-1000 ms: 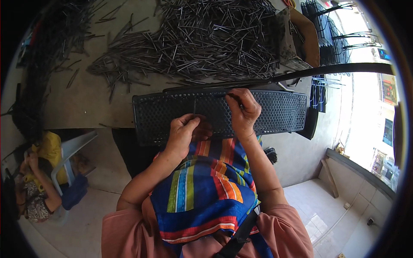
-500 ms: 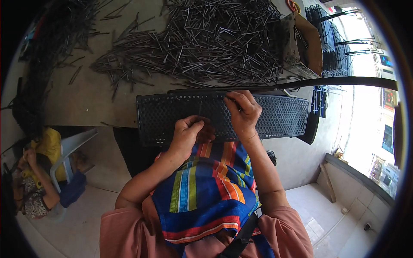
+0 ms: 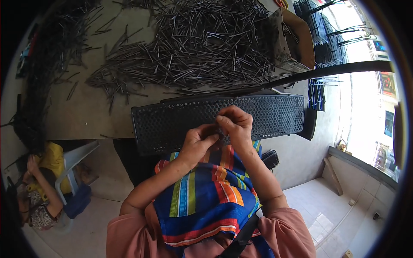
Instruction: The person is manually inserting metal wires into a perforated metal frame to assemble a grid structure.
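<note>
A long black perforated metal basket [image 3: 172,122] lies across my front at the table's edge. Over its near middle, my left hand [image 3: 198,144] is closed, thumb against the curled fingers. My right hand [image 3: 236,127] is pinched just beside it, a little farther away, above the mesh. The fingertips of both hands nearly meet. Whatever they hold is too small and dark to make out. Just beyond the basket, a heap of thin dark strips [image 3: 206,47] covers much of the table.
An open cardboard box [image 3: 307,41] stands right of the heap, near stacked black wire racks [image 3: 327,38]. A dark curved bar [image 3: 344,69] extends rightward behind the basket. At left, another person [image 3: 43,198] sits by a pale chair [image 3: 71,165]. A black brush-like thing [image 3: 270,159] is beside my right forearm.
My right hand has come down from the basket's far edge toward me, close to my left hand. My left hand has shifted slightly right and nearer to me.
</note>
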Demonstrator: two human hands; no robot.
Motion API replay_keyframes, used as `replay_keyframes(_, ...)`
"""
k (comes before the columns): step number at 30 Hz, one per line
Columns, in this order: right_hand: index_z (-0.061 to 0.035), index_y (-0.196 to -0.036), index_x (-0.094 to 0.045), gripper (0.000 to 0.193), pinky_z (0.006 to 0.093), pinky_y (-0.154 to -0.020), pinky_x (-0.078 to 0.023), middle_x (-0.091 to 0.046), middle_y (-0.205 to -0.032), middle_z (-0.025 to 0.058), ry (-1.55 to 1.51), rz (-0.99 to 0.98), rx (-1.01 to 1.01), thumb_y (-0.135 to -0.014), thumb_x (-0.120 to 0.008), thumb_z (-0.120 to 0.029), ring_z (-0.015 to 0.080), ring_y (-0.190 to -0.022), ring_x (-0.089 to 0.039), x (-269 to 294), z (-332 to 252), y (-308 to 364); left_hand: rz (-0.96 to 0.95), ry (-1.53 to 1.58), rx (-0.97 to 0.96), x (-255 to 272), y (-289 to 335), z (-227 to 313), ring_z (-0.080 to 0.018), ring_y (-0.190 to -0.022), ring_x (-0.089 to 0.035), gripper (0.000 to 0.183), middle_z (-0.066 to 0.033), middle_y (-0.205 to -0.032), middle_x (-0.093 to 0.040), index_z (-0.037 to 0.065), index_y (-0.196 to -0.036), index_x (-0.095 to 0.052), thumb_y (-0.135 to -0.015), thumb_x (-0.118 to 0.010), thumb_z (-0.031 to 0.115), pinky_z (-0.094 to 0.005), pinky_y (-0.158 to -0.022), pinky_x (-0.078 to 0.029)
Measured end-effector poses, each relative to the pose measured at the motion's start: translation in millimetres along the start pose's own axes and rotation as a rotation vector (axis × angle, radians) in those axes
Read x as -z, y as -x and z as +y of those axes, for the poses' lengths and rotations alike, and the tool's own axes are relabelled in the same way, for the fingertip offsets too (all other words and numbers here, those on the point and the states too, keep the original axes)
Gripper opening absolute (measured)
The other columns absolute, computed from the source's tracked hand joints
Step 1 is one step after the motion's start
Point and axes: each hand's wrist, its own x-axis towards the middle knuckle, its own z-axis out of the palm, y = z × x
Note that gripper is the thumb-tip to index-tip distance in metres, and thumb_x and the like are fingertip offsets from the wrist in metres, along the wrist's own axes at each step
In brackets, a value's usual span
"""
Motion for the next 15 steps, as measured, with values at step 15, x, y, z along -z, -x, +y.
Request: replay_keyframes(15, -0.0004, -0.09, -0.066, 0.017, 0.0292, -0.061, -0.05, -0.065, -0.081, 0.0112, 0.614, 0.302, 0.693, -0.075, -0.069, 0.007, 0.0248, -0.068, -0.065, 8.0, 5.6, -30.6, 0.108, 0.078, 0.126, 16.1, -9.9, 9.3, -0.0217, -0.072, -0.07, 0.023, -0.0151, -0.09, -0.069, 0.0, -0.112, -0.056, -0.09, -0.057, 0.007, -0.0292, -0.06, -0.057)
